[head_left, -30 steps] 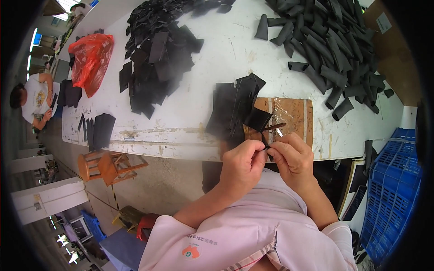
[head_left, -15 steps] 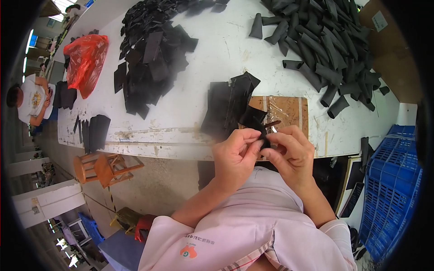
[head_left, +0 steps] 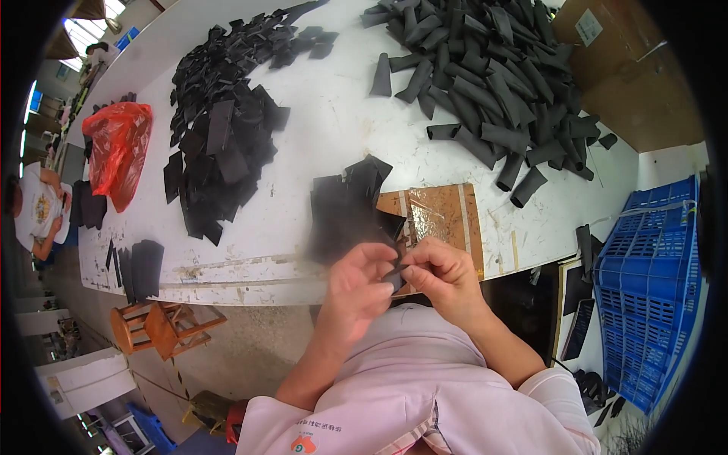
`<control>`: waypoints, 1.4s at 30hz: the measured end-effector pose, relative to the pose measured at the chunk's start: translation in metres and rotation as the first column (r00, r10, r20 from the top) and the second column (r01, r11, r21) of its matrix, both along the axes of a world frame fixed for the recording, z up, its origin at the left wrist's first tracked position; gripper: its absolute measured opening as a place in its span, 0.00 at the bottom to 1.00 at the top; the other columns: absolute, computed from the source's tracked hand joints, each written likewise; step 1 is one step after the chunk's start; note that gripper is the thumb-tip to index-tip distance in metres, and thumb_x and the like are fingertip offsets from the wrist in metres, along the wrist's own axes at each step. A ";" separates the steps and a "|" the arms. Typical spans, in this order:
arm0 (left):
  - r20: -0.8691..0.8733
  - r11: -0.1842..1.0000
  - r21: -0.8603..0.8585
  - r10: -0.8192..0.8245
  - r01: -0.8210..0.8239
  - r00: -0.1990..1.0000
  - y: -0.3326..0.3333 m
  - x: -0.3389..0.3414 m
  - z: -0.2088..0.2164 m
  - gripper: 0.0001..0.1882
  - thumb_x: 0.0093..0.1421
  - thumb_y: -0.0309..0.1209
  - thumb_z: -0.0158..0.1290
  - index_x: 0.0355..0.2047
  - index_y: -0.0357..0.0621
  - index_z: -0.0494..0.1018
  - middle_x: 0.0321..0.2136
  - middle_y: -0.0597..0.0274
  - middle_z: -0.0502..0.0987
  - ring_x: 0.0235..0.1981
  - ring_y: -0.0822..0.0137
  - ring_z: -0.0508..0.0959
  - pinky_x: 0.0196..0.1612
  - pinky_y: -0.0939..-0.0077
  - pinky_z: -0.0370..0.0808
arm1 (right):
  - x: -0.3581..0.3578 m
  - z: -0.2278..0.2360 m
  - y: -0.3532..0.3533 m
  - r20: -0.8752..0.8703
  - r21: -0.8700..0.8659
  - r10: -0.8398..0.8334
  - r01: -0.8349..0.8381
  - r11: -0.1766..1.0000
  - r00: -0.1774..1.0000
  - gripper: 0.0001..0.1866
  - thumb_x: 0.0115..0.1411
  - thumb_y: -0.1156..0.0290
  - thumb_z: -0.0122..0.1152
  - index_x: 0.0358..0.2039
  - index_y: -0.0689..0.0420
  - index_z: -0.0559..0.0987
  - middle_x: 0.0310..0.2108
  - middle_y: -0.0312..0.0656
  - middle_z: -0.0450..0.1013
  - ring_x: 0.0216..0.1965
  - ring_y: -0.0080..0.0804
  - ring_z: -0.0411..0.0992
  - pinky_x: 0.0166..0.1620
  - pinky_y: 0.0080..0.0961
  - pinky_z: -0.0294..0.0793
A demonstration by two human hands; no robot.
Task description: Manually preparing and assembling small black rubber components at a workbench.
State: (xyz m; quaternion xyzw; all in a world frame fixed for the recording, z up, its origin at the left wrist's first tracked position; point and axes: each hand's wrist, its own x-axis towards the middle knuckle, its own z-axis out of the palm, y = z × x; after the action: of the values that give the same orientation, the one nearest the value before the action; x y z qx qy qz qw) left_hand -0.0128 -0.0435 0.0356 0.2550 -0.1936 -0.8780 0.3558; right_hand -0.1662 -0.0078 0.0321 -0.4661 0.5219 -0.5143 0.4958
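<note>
My left hand [head_left: 362, 282] and my right hand [head_left: 442, 274] meet at the near edge of the white table [head_left: 334, 121], both pinching one small black piece [head_left: 395, 274] between the fingertips. Just beyond them lies a small stack of flat black pieces [head_left: 345, 205] beside a brown board [head_left: 440, 216] with shiny tape on it. A big heap of flat black pieces [head_left: 224, 136] covers the table's left part. At the far right is a pile of rolled black tubes [head_left: 493, 83].
A red plastic bag [head_left: 117, 152] lies at the table's left end. A blue crate [head_left: 652, 273] stands at the right, a cardboard box [head_left: 637, 76] behind it. A wooden stool [head_left: 159, 330] sits on the floor at left. Another person [head_left: 38, 212] is seated far left.
My hands have drawn closer to me and together, and the black piece is now folded smaller between my fingertips. The view has shifted slightly.
</note>
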 end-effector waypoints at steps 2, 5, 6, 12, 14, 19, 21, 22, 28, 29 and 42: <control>0.279 0.983 -0.171 0.108 -0.061 0.954 0.006 -0.007 -0.002 0.14 0.46 0.17 0.48 0.36 0.35 0.66 0.25 0.64 0.69 0.18 0.82 0.66 0.18 0.89 0.62 | -0.002 -0.001 0.004 0.365 0.225 -0.010 -0.078 0.971 0.931 0.02 0.49 0.77 0.56 0.26 0.60 0.73 0.22 0.33 0.65 0.20 0.20 0.63 0.22 0.16 0.61; 0.550 0.878 -0.467 0.381 -0.105 0.743 0.011 -0.017 -0.009 0.10 0.48 0.18 0.49 0.33 0.34 0.67 0.24 0.64 0.70 0.20 0.80 0.68 0.22 0.86 0.66 | 0.003 -0.007 0.005 0.761 0.387 -0.145 -0.264 0.883 0.632 0.04 0.54 0.72 0.56 0.25 0.57 0.72 0.22 0.30 0.65 0.21 0.17 0.59 0.24 0.13 0.59; 0.594 0.810 -0.582 0.487 -0.076 0.641 0.012 -0.019 -0.013 0.08 0.48 0.18 0.50 0.31 0.34 0.68 0.23 0.64 0.71 0.20 0.80 0.69 0.22 0.86 0.66 | 0.006 -0.007 0.004 0.756 0.371 -0.140 -0.243 0.896 0.639 0.06 0.53 0.69 0.56 0.24 0.56 0.71 0.20 0.29 0.63 0.21 0.16 0.58 0.24 0.12 0.57; 0.544 0.618 -0.786 0.700 -0.011 0.463 0.016 -0.025 -0.029 0.04 0.49 0.18 0.51 0.27 0.34 0.70 0.23 0.61 0.73 0.20 0.76 0.72 0.22 0.85 0.67 | 0.001 -0.007 0.003 0.615 0.294 0.006 -0.236 0.926 0.789 0.09 0.55 0.65 0.54 0.23 0.55 0.68 0.18 0.29 0.62 0.20 0.14 0.58 0.23 0.12 0.56; 0.473 0.677 -0.710 0.663 -0.195 0.581 0.013 -0.028 -0.024 0.07 0.50 0.17 0.49 0.30 0.35 0.68 0.24 0.59 0.74 0.16 0.76 0.70 0.18 0.86 0.66 | 0.002 -0.008 0.004 0.509 0.261 0.046 -0.205 0.944 0.860 0.08 0.56 0.67 0.53 0.24 0.56 0.68 0.19 0.28 0.63 0.20 0.13 0.58 0.23 0.11 0.57; 0.260 0.943 -0.188 0.318 -0.275 0.912 -0.003 -0.020 0.000 0.13 0.49 0.15 0.45 0.35 0.37 0.61 0.21 0.56 0.72 0.08 0.83 0.59 0.08 0.91 0.54 | -0.002 -0.007 0.000 0.612 0.359 -0.159 -0.093 0.929 0.775 0.06 0.56 0.69 0.53 0.24 0.55 0.70 0.21 0.27 0.65 0.22 0.14 0.60 0.27 0.10 0.61; -0.166 0.999 0.034 0.038 -0.033 0.985 -0.004 -0.012 0.001 0.15 0.47 0.15 0.46 0.37 0.36 0.60 0.21 0.57 0.71 0.08 0.83 0.59 0.08 0.91 0.54 | -0.002 0.001 -0.002 0.683 0.252 -0.078 -0.135 0.958 0.726 0.06 0.56 0.69 0.53 0.24 0.55 0.70 0.21 0.27 0.65 0.24 0.14 0.61 0.29 0.11 0.62; -0.396 0.994 0.084 -0.026 0.064 0.918 -0.002 -0.010 0.002 0.18 0.46 0.15 0.46 0.40 0.34 0.60 0.23 0.57 0.71 0.11 0.82 0.62 0.10 0.91 0.56 | 0.000 0.003 -0.002 0.728 0.197 -0.029 -0.169 0.966 0.685 0.06 0.56 0.70 0.53 0.24 0.56 0.70 0.26 0.30 0.66 0.26 0.15 0.62 0.31 0.13 0.63; 0.249 0.938 -0.336 0.173 -0.082 0.953 0.009 -0.019 0.010 0.19 0.48 0.16 0.49 0.42 0.30 0.62 0.26 0.60 0.72 0.20 0.81 0.68 0.18 0.92 0.62 | -0.005 -0.011 0.004 0.547 0.001 0.057 -0.068 0.998 0.835 0.06 0.55 0.72 0.52 0.25 0.60 0.70 0.35 0.36 0.64 0.31 0.16 0.62 0.33 0.14 0.64; 0.366 0.902 -0.388 0.336 -0.186 0.868 0.013 -0.022 0.010 0.17 0.48 0.17 0.50 0.40 0.30 0.64 0.27 0.59 0.72 0.20 0.82 0.68 0.19 0.92 0.63 | -0.005 -0.008 0.005 0.368 -0.101 0.091 -0.057 0.993 0.925 0.06 0.55 0.74 0.53 0.25 0.61 0.69 0.35 0.36 0.64 0.30 0.16 0.62 0.33 0.14 0.64; 0.240 0.898 -0.349 0.362 -0.268 0.901 0.010 -0.017 0.025 0.07 0.51 0.15 0.47 0.31 0.35 0.64 0.29 0.53 0.73 0.13 0.79 0.67 0.14 0.90 0.63 | -0.009 0.026 0.002 0.199 -0.036 0.096 -0.091 0.995 0.975 0.08 0.56 0.73 0.52 0.23 0.62 0.68 0.25 0.34 0.62 0.25 0.17 0.63 0.29 0.14 0.64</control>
State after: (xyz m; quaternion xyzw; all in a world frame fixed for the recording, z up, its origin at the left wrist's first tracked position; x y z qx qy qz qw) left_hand -0.0296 -0.0332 0.0609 0.3541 -0.3351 -0.7182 0.4965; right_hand -0.1756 -0.0053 0.0583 -0.4423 0.4399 -0.5418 0.5632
